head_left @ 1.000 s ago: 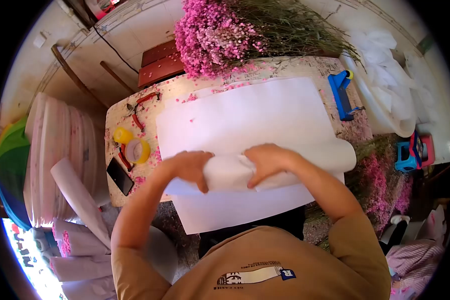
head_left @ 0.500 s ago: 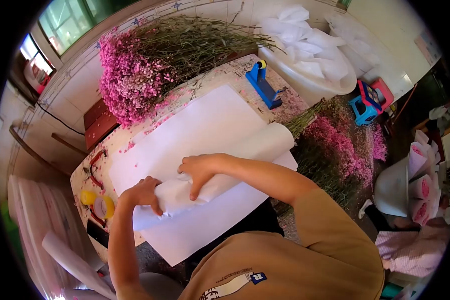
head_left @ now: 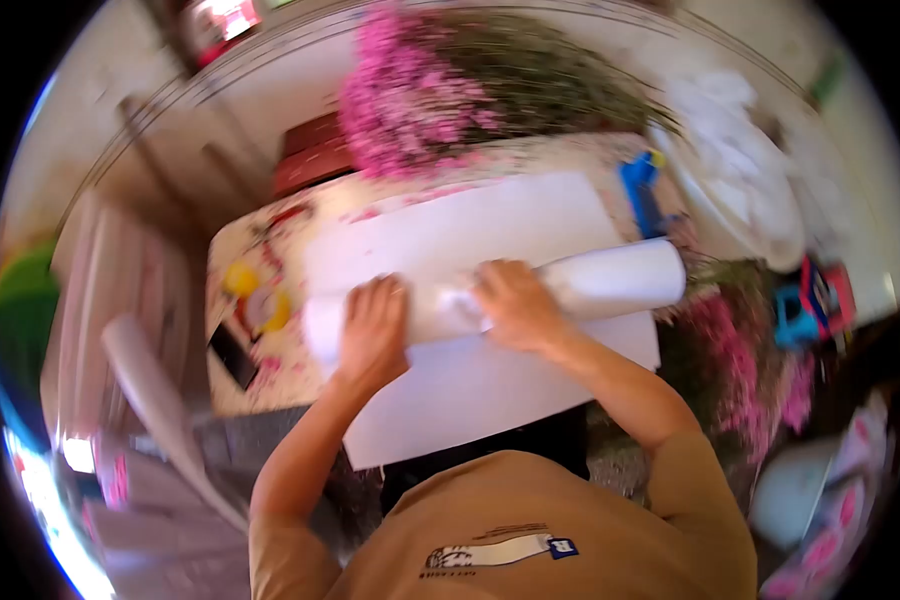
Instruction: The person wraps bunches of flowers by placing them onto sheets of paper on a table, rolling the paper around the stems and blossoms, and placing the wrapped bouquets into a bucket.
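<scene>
A white paper roll (head_left: pixel 615 280) lies across a flat white sheet (head_left: pixel 470 400) on the table, its open end pointing right. My left hand (head_left: pixel 375 328) rests over the roll's left part with the fingers curled round its top. Near the roll's middle, my right hand (head_left: pixel 515 305) grips it in the same way, beside a small crumpled spot in the paper. The undersides of both hands are hidden, and motion blurs the picture a little.
Pink flowers (head_left: pixel 410 100) with long stems lie at the table's back. A blue tape dispenser (head_left: pixel 642 190) stands at the right corner. Yellow tape (head_left: pixel 240 278) and a black phone (head_left: pixel 232 355) are at left. More pink flowers (head_left: pixel 730 350) lie beyond the right edge.
My view has turned left, so the table appears further right. My right hand has shifted from lying across the roll to curling over it; my left hand has straightened onto its top.
</scene>
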{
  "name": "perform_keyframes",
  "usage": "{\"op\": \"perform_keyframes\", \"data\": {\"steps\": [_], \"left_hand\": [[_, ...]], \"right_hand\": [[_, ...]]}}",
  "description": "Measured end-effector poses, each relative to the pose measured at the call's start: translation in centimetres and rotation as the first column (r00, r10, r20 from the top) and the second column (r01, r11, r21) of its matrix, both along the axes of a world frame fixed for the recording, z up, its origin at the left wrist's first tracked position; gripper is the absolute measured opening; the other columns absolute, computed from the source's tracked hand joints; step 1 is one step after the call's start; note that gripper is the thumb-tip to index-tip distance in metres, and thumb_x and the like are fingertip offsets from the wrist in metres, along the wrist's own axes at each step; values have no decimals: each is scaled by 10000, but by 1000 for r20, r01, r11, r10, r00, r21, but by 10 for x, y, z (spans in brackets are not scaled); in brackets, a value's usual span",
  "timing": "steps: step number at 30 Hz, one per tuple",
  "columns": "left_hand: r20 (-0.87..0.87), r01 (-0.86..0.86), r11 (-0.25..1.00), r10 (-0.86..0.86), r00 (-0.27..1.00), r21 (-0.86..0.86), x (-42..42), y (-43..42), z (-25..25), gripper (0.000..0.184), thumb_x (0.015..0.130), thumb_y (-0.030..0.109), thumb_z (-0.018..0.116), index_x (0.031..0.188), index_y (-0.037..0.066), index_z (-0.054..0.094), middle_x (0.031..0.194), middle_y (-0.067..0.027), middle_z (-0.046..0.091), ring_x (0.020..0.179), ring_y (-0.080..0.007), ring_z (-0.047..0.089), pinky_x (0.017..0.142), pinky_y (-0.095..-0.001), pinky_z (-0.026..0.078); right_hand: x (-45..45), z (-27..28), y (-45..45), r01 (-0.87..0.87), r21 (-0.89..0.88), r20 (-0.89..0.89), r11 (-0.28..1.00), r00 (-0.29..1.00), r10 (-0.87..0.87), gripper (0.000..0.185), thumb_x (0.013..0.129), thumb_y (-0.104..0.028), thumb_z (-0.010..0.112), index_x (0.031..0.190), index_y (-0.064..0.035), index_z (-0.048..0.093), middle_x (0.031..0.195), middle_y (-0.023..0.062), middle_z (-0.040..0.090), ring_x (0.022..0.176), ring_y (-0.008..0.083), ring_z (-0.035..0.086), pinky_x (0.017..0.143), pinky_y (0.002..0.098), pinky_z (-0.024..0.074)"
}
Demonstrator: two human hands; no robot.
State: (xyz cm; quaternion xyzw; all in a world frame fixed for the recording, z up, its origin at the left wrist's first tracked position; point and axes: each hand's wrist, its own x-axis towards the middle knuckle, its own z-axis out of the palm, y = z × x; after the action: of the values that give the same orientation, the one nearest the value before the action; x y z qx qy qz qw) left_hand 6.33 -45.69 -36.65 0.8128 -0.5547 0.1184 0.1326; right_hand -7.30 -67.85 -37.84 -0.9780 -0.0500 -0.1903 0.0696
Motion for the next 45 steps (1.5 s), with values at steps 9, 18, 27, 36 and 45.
{"op": "perform_keyframes", "data": {"steps": [9, 18, 27, 36, 45], "left_hand": [[-186, -82, 995, 91, 978, 59, -37, 16, 6, 880, 716, 332, 867, 1418, -18, 468, 1480, -293, 457, 1424, -441, 408, 1128, -639, 327], [111, -81, 991, 69, 991, 106, -54, 36, -21, 872, 825, 390, 753, 1559, 94, 388, 1485, -233, 475, 1406, -396, 431, 1147, -639, 302], [-114, -64, 981, 43, 993, -185, -87, 52, -56, 685, 961, 349, 553, 1579, 128, 357, 1577, -208, 390, 1495, -380, 332, 1221, -604, 199], [-97, -140, 970, 123, 988, -198, -89, 47, -56, 673, 983, 401, 573, 1582, 178, 363, 1613, -187, 364, 1502, -338, 338, 1199, -592, 241], [-143, -163, 967, 136, 980, -194, -92, 45, -50, 700, 936, 434, 635, 1555, 192, 414, 1612, -173, 371, 1513, -345, 319, 1209, -616, 205]], "right_hand": [[-41, -50, 36, 56, -9, 160, 998, 986, -54, 688, 679, -89, 811, 1329, -85, 586, 1343, 214, 515, 1262, 421, 511, 1067, 548, 402], [-44, 23, 27, 3, 168, -186, 986, 982, 29, 753, 645, -200, 899, 1310, -51, 578, 1261, 172, 566, 1153, 385, 553, 994, 506, 440], [12, 45, 54, -51, 9, -635, 999, 772, 45, 1131, 583, -343, 936, 1505, 2, 382, 1283, 238, 584, 1230, 403, 558, 1069, 473, 443], [21, 41, 42, -92, -21, -663, 996, 746, 55, 1133, 593, -330, 928, 1517, 7, 366, 1268, 224, 591, 1190, 395, 579, 1036, 457, 465], [16, 46, 46, -83, 0, -630, 997, 774, 65, 1187, 591, -349, 929, 1541, 32, 327, 1306, 247, 573, 1212, 398, 570, 1028, 471, 472]]}}
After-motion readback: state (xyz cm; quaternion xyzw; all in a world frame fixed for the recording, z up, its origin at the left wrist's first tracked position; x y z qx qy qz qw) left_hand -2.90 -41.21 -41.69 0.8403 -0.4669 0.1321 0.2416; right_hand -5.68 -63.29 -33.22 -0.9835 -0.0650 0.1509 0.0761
